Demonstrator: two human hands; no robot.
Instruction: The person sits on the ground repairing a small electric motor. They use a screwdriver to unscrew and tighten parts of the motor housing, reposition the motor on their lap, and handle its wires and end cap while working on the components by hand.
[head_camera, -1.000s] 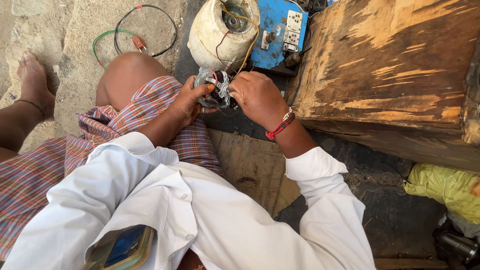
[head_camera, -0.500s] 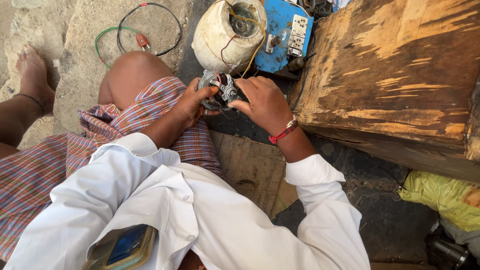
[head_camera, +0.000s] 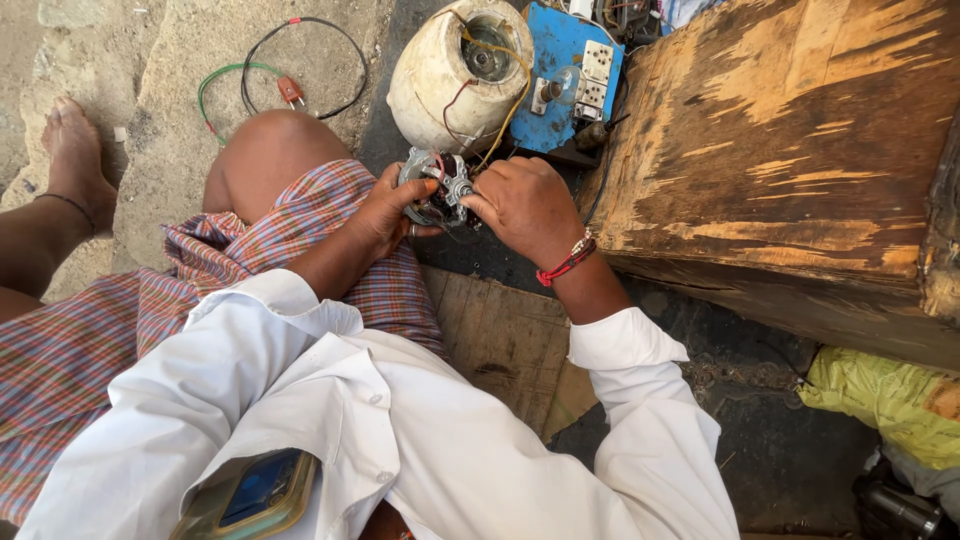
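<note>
Wooden block: the big worn brown wooden block (head_camera: 800, 150) filled the 2 o'clock part of the view, paint mostly scraped off, sitting just beside the hands.
Sandy ground: pale rough sandy ground (head_camera: 150, 100) ran off toward 10 o'clock, with a bare foot (head_camera: 75, 160) resting on it at 9 o'clock.
Cloth: a checked red-and-purple wrap cloth (head_camera: 330, 240) covered the raised knee, right next to the left hand.
Cream housing: a round, dirty cream-coloured motor housing (head_camera: 440, 80) lay at 12 o'clock, yellow and red wires trailing out of its open end down toward the hands.
Blue board: a blue switchboard with white sockets (head_camera: 570, 70) sat at 1 o'clock, touching the cream housing.
Yellow bag: a crumpled yellow-green bag (head_camera: 880, 400) lay at 4 o'clock, well apart from the work.
Wire loops: green and black wire loops (head_camera: 270, 70) lay on the sand at 11 o'clock.
Small motor part: the small grey metal motor part with copper windings (head_camera: 440, 190) was dead centre, just below the cream housing, held up between both hands.
Left hand: left hand (head_camera: 385, 210) was curled around the part from the 9 o'clock side, cradling it.
Right hand: right hand (head_camera: 525, 205), red thread band at the wrist, was closed on it from 3 o'clock, fingertips pinching at its middle.
</note>
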